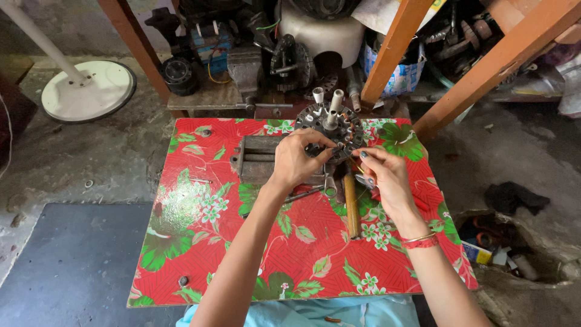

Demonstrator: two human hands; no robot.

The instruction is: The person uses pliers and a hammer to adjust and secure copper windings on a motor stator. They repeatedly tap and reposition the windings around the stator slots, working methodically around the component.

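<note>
At far edge of bench (200, 242), red floral plastic cover: round dark metal stator (334, 124), slotted rim, pale tubes upright at centre. Left hand (295, 158) pinches stator's near rim, fingers curled. Right hand (387, 175), just right of stator, fingertips pinched on something too small to tell. Wooden-handled tool (351, 206) lies below stator; grey metal vise (257, 158) left of it.

Red counter cloth (200, 181) patterned with green leaves and white flowers; orange wooden beams (496, 60) upper right; white round disc (91, 91) upper left.
</note>
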